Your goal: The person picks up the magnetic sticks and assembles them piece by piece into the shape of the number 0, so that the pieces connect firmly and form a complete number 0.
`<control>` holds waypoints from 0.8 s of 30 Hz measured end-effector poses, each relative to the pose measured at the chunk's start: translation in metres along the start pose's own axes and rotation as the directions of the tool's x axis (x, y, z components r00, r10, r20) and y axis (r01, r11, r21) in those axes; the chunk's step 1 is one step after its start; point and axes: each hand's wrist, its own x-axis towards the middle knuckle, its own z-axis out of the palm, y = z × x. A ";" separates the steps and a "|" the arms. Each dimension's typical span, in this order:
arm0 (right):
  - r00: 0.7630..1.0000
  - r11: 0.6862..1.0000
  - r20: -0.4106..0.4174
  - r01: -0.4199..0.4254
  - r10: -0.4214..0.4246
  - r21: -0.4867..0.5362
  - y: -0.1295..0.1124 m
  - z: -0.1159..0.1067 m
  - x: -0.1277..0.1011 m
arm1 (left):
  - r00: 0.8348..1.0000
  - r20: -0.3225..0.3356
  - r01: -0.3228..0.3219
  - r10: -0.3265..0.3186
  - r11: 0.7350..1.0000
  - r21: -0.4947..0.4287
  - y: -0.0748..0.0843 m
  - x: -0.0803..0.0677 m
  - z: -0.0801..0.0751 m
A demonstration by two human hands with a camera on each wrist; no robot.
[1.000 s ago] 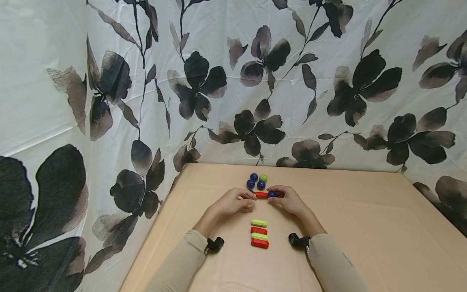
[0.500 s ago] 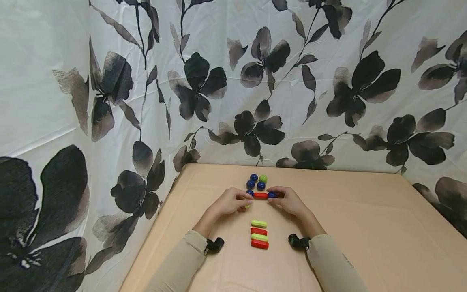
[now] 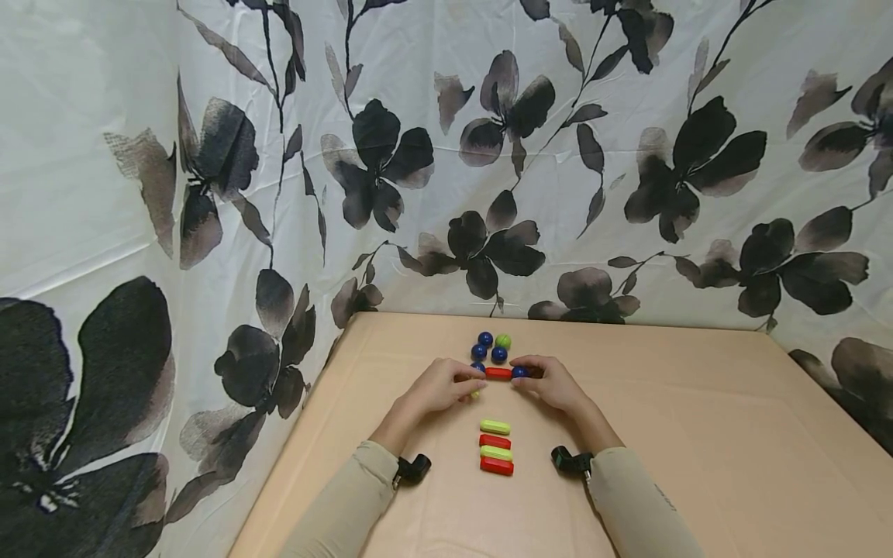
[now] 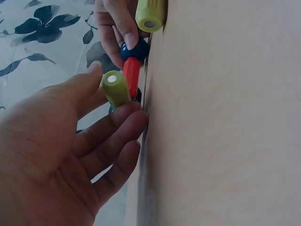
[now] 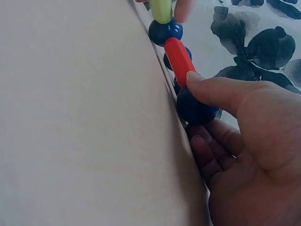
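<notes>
A short chain lies on the tan table [image 3: 698,434]: a green rod [image 4: 116,88], a blue ball [image 5: 165,30], a red rod [image 3: 498,373] and a second blue ball [image 5: 197,109]. My left hand [image 3: 476,381] pinches the green rod between thumb and fingers at the chain's left end. My right hand [image 3: 525,373] pinches the second blue ball [image 3: 518,372] at the right end, thumb on top. In the left wrist view the end of another green rod [image 4: 150,14] shows beside the right hand's fingers [image 4: 117,23]; whether it is held cannot be told.
Three loose blue balls [image 3: 485,339] and a green ball [image 3: 503,341] lie just behind the chain. Nearer me, two green rods [image 3: 494,427] and two red rods [image 3: 497,466] lie in a column. A flowered curtain [image 3: 209,194] walls the table's back and left.
</notes>
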 end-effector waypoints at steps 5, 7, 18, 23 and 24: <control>1.000 1.000 0.001 -0.012 0.012 -0.008 0.012 0.003 0.006 | 0.995 -0.101 0.011 -0.008 1.000 0.028 -0.002 0.003 -0.001; 1.000 1.000 -0.006 -0.013 0.013 -0.015 0.022 0.004 0.011 | 0.985 -0.170 0.022 -0.018 1.000 0.019 -0.004 0.005 0.000; 1.000 1.000 -0.010 -0.006 0.006 -0.015 0.048 0.006 0.022 | 0.966 -0.243 0.031 -0.083 0.977 -0.210 -0.025 0.016 0.016; 1.000 0.999 0.000 -0.011 0.011 -0.047 0.044 0.004 0.021 | 0.967 -0.241 0.027 -0.084 0.973 -0.230 -0.026 0.016 0.017; 1.000 0.998 -0.002 -0.011 0.011 -0.064 0.043 0.003 0.021 | 0.967 -0.238 0.030 -0.086 0.973 -0.227 -0.025 0.016 0.016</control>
